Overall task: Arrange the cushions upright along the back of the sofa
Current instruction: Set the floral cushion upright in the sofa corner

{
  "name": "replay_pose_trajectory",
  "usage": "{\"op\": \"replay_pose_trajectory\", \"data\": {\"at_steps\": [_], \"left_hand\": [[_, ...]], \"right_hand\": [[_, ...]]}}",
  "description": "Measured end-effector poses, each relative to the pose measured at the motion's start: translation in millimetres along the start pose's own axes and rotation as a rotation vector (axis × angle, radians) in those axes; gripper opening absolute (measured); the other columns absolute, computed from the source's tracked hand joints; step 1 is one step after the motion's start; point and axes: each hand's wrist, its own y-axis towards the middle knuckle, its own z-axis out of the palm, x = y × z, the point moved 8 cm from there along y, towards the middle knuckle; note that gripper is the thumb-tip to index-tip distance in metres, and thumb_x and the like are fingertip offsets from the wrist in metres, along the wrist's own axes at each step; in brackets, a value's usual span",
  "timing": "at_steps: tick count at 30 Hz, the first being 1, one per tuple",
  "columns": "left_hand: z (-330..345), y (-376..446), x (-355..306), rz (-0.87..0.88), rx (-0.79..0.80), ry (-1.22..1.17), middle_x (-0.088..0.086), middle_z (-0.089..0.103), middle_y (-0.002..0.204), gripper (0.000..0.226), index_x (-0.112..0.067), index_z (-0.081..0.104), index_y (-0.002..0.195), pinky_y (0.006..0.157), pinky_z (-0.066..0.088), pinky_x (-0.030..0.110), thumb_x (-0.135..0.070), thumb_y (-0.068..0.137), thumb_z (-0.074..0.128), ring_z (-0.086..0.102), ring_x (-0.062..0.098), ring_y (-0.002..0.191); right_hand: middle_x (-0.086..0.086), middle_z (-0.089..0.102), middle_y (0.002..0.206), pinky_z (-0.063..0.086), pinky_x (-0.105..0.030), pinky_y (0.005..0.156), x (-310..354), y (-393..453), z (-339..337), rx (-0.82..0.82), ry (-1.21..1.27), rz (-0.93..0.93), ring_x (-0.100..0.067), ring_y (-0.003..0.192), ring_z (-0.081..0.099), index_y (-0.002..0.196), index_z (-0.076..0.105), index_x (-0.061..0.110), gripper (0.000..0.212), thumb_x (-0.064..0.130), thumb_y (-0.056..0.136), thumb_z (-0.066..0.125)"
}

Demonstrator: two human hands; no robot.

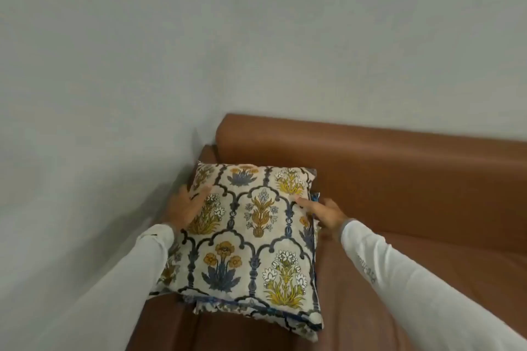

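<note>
A cream cushion (251,234) printed with yellow and blue flowers under dark arches lies on top of a second patterned cushion (256,315) at the left end of the brown leather sofa (399,179). Only the lower cushion's front edge shows. My left hand (186,205) grips the top cushion's left edge, thumb laid on its face. At the cushion's right edge is my right hand (322,212), thumb on top and fingers hidden behind. The top cushion's far edge is close to the sofa back.
The sofa's left armrest (208,154) stands against a plain grey wall (114,94), which also runs behind the sofa back. Brown seat surface (427,259) stretches to the right of the cushions. White sleeves cover both forearms.
</note>
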Motion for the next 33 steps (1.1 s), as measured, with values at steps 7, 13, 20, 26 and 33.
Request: {"op": "replay_pose_trajectory", "data": {"at_steps": [7,13,20,26,33], "left_hand": [[28,-28,6,-0.055,-0.154,-0.149,0.015,0.062,0.149,0.121,-0.015,0.048,0.151,0.115,0.046,0.061,-0.104,0.070,0.040,0.061,0.041,0.133],[54,-89,-88,0.286,-0.199,-0.225,-0.007,0.064,0.133,0.092,-0.021,0.054,0.141,0.109,0.051,0.044,-0.089,0.078,0.057,0.065,0.027,0.126],[220,-166,-233,0.574,0.101,-0.310,-0.011,0.066,0.142,0.078,-0.028,0.049,0.150,0.110,0.055,0.035,-0.060,0.086,0.080,0.065,0.002,0.128],[457,-241,-337,0.727,0.386,-0.133,-0.011,0.052,0.162,0.126,-0.041,0.016,0.168,0.118,0.050,0.048,-0.075,0.069,0.087,0.057,0.009,0.143],[730,-330,-425,0.910,0.625,0.113,0.001,0.012,0.181,0.133,-0.048,-0.015,0.167,0.126,0.026,0.063,-0.060,0.082,0.086,0.023,0.040,0.161]], "right_hand": [[0.002,0.082,0.128,0.057,-0.054,0.113,-28,4,28,-0.023,0.299,-0.105,-0.030,0.119,0.077,0.133,0.072,0.024,0.094,0.061,0.053,0.103],[0.004,0.081,0.133,0.060,-0.049,0.108,-31,-52,-68,-0.130,0.416,-0.358,-0.022,0.120,0.079,0.146,0.064,0.027,0.089,0.048,0.067,0.099],[0.001,0.084,0.126,0.060,-0.053,0.108,-97,-110,-294,-0.496,0.356,-0.443,-0.023,0.118,0.080,0.129,0.076,0.025,0.077,0.055,0.062,0.099],[0.002,0.082,0.127,0.061,-0.056,0.107,-227,-152,-506,-0.785,0.327,-0.329,-0.024,0.113,0.080,0.137,0.068,0.021,0.111,0.067,0.043,0.104],[0.019,0.053,0.156,0.039,-0.018,0.122,-345,-161,-672,-1.008,0.227,-0.316,0.010,0.131,0.060,0.176,0.017,0.026,0.128,0.022,0.078,0.099]]}}
